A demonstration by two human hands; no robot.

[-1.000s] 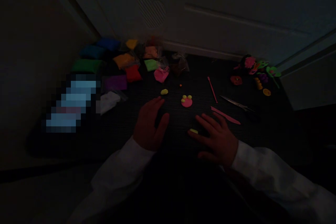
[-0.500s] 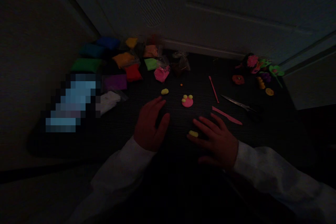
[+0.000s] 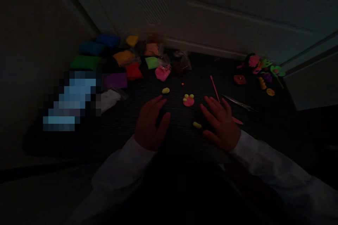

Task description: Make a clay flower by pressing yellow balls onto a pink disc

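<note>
The scene is very dim. My left hand [image 3: 151, 123] lies flat on the dark table [image 3: 126, 126], fingers stretched out, holding nothing. My right hand [image 3: 221, 121] also lies flat with fingers spread, just right of a small yellow clay piece [image 3: 196, 125] on the table. Between and beyond the hands sits a pink clay disc [image 3: 188, 101] with little yellow balls on it. Another yellow clay lump [image 3: 165, 90] lies beyond my left fingertips. A pink flat modelling tool [image 3: 237, 121] pokes out from under my right hand.
Several coloured clay bags [image 3: 124, 63] are piled at the back left. A thin pink stick [image 3: 214, 88] and scissors [image 3: 239, 103] lie right of the disc. Finished clay figures [image 3: 260, 72] stand at the back right. A blurred-out patch [image 3: 71, 102] is at left.
My right hand has slid forward and up, now covering part of the pink flat tool. The yellow piece beside it has shifted slightly forward. My left hand has stayed put.
</note>
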